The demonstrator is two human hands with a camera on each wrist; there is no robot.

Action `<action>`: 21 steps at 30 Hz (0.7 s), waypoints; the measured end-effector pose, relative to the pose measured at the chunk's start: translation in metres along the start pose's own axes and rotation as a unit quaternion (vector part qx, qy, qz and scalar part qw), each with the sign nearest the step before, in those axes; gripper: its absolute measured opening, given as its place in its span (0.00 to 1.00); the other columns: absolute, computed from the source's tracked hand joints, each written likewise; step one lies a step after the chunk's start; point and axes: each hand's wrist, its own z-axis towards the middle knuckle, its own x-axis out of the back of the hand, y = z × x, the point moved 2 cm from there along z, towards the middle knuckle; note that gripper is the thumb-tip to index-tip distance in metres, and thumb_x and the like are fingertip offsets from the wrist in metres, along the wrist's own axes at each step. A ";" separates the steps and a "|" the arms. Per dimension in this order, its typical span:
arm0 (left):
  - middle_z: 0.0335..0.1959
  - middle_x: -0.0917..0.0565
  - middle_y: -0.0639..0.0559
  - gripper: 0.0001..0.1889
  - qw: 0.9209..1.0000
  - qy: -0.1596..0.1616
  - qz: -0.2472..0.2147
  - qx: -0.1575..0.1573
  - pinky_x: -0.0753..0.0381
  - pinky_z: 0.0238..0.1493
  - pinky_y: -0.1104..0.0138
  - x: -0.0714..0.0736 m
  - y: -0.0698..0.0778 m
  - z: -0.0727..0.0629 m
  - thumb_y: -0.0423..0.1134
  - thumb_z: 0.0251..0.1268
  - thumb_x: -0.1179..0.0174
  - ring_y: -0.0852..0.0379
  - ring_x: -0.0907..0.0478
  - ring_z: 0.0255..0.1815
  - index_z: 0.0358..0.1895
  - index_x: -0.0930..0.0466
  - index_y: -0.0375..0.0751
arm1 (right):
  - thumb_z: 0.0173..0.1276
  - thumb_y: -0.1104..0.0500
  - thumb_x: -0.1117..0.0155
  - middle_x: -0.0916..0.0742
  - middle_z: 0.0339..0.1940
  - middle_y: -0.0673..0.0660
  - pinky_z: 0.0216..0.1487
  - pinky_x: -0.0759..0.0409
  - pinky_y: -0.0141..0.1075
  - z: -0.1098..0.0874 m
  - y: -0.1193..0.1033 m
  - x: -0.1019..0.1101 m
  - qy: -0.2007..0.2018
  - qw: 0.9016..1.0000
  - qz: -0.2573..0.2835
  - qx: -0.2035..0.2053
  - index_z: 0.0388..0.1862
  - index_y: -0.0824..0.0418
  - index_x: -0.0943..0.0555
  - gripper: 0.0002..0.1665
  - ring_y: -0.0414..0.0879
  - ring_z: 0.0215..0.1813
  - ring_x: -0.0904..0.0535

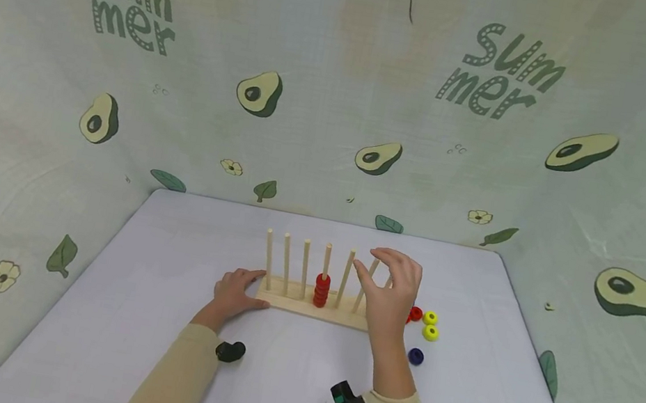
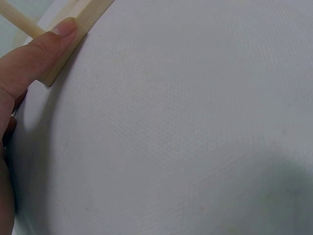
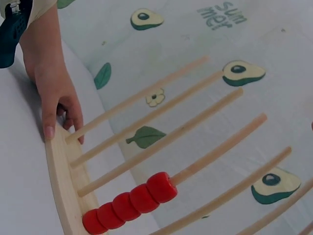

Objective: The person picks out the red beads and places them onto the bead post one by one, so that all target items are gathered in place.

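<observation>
A pale wooden base (image 1: 306,307) with a row of upright pegs stands across the table. Several red beads (image 1: 321,290) are stacked on the middle peg, also large in the right wrist view (image 3: 129,205). My left hand (image 1: 234,293) grips the left end of the base, its thumb (image 2: 61,36) on the front edge and its fingers round the far side. My right hand (image 1: 391,293) is raised at the right-hand pegs, thumb and index finger spread apart near the peg tops with nothing visible between them. It covers the base's right end in the head view.
Right of the base lie loose beads: a red bead (image 1: 416,313) with another partly hidden by the hand, two yellow beads (image 1: 431,333), and a dark blue bead (image 1: 415,356) nearer me. A white cloth covers the table (image 1: 282,378); a printed curtain (image 1: 335,41) hangs around it.
</observation>
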 end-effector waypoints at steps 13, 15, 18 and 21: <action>0.63 0.30 0.42 0.43 1.000 0.003 -0.007 0.006 0.36 0.52 0.48 -0.005 -0.002 0.000 0.59 0.48 0.27 0.38 0.36 0.61 0.70 0.31 0.54 | 0.51 0.65 0.20 0.15 0.45 0.57 0.52 0.38 0.42 0.004 0.022 0.027 0.059 0.997 -0.015 -0.043 0.40 0.66 0.14 0.17 0.51 0.53 0.30; 0.63 0.30 0.42 0.42 1.000 0.004 -0.008 0.007 0.36 0.52 0.47 -0.005 -0.002 0.001 0.59 0.48 0.27 0.38 0.36 0.62 0.70 0.31 0.54 | 0.52 0.65 0.21 0.16 0.45 0.57 0.52 0.38 0.42 0.005 0.025 0.030 0.062 0.996 -0.024 -0.056 0.41 0.66 0.14 0.17 0.50 0.54 0.30; 0.63 0.30 0.42 0.42 1.000 0.005 -0.009 0.007 0.36 0.53 0.47 -0.005 -0.002 0.001 0.59 0.49 0.27 0.38 0.36 0.62 0.70 0.31 0.54 | 0.54 0.63 0.21 0.16 0.46 0.57 0.53 0.37 0.44 0.005 0.031 0.035 0.064 0.994 -0.037 -0.078 0.42 0.65 0.14 0.17 0.49 0.55 0.30; 0.63 0.30 0.42 0.42 1.000 0.007 -0.007 0.005 0.36 0.52 0.47 -0.005 -0.002 0.001 0.59 0.49 0.27 0.38 0.36 0.62 0.70 0.31 0.54 | 0.54 0.61 0.22 0.16 0.47 0.56 0.54 0.36 0.45 0.004 0.036 0.038 0.064 0.992 -0.046 -0.102 0.43 0.64 0.15 0.17 0.48 0.57 0.30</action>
